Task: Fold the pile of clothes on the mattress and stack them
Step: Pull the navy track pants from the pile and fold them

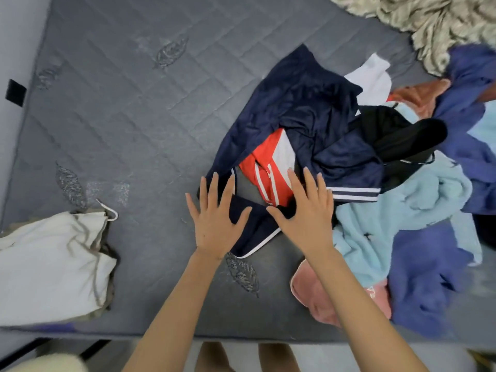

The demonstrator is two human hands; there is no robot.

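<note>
1. Clothes (402, 200) lie in a loose pile on the mattress (120, 116), filling the 3 o'clock side of the view. A folded cream stack (51, 267) sits at 8 o'clock, well apart from the pile.
2. A navy garment (308, 103) with white trim lies on the pile's edge near the centre of the view. A red striped piece (265, 167) is bunched in its folds.
3. Both hands are released, with fingers straight and spread, grasping nothing. The left hand (214, 224) lies flat on the navy hem. The right hand (306, 218), at its 3 o'clock, covers the spot where navy meets red.
4. The navy garment's long axis runs roughly from 7 o'clock, at the white-edged hem by the hands, to 1 o'clock, where its far corner points away from the person. It is crumpled through the middle, so the true outline is hard to tell.
5. The step in hand looks like spreading this garment for folding.
   - Draw it toward the bare mattress at 9 o'clock.
   - Free the red piece first so it is not folded inside.
   - Smooth outward from the middle with flat palms before making any crease.
</note>
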